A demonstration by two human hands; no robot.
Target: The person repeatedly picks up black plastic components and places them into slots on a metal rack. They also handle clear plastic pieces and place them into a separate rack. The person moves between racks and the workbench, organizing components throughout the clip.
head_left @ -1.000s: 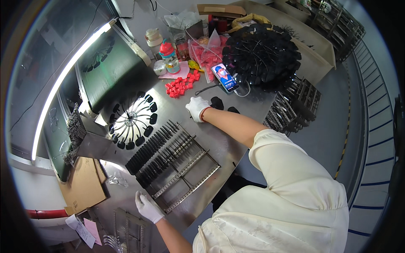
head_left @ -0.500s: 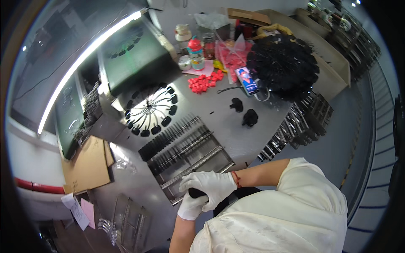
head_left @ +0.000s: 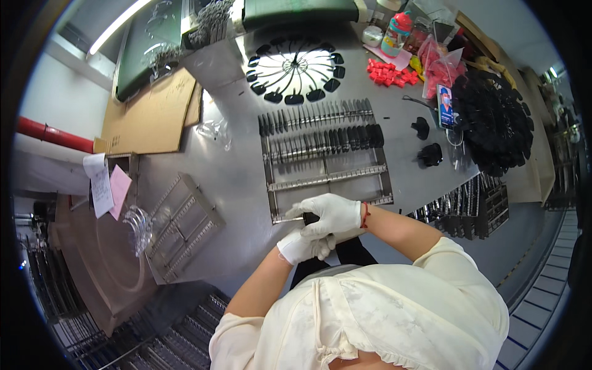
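Note:
Both my hands wear white gloves and meet at the near edge of a metal rack (head_left: 330,179). My right hand (head_left: 336,214) closes its fingers on a small black piece (head_left: 311,217), with a thin pale rod-like bit showing to its left. Just below, touching it, my left hand (head_left: 301,248) has curled fingers; whatever lies in its palm is hidden. Two far rows of the rack carry many thin dark blade-like pieces (head_left: 342,140) standing side by side, while its nearer bars look bare.
Beyond the rack, black paddle-ended pieces form a ring (head_left: 295,95) on a bright patch. To the right lie two black clumps (head_left: 430,155), a phone (head_left: 444,106), red pieces (head_left: 392,74), a bottle (head_left: 395,36) and a black heap (head_left: 493,126). An empty rack (head_left: 185,222) and cardboard (head_left: 148,117) are left.
My view has swung, so the rack now sits squarer before me. The right hand's fingers now pinch the black piece at the rack's edge; earlier it showed between both gloves.

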